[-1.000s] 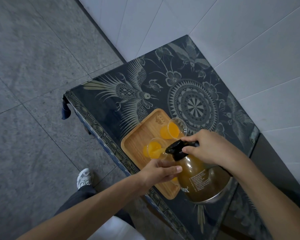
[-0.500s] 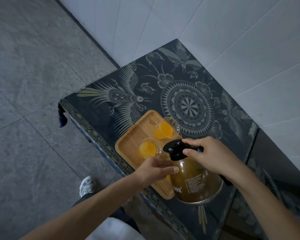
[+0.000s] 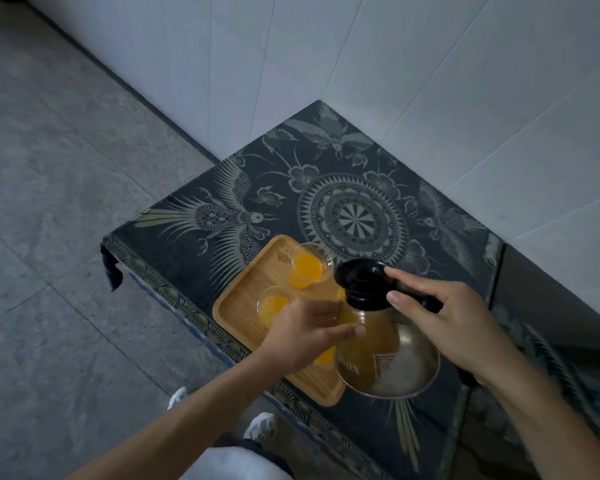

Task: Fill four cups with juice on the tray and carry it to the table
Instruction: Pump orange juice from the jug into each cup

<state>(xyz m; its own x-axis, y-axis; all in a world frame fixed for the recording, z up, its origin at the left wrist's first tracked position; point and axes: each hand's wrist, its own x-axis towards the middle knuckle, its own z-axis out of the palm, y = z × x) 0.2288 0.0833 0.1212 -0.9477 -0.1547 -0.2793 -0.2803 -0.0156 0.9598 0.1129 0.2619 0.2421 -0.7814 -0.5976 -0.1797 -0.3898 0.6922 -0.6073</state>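
A wooden tray (image 3: pixel 238 308) lies at the near edge of the patterned table. Two glass cups of orange juice stand on its far half, one (image 3: pixel 307 268) at the back and one (image 3: pixel 274 304) nearer me. A third cup with juice (image 3: pixel 326 357) peeks out from under my left hand (image 3: pixel 302 336). That hand has its fingers stretched flat against the side of the glass jug (image 3: pixel 388 358). The jug stands nearly upright at the tray's right edge under a black lid (image 3: pixel 359 278). My right hand (image 3: pixel 458 322) grips the jug's black handle. A fourth cup is not visible.
The table (image 3: pixel 354 216) wears a dark cloth with bird and mandala patterns and sits in a corner of white tiled walls (image 3: pixel 430 81). Grey stone floor (image 3: pixel 66 237) spreads to the left. My shoes (image 3: pixel 260 424) show below the table's near edge.
The jug was tipped, pouring juice into the nearer cup. It has swung back to nearly upright and the stream has stopped. Both hands stayed on the jug.
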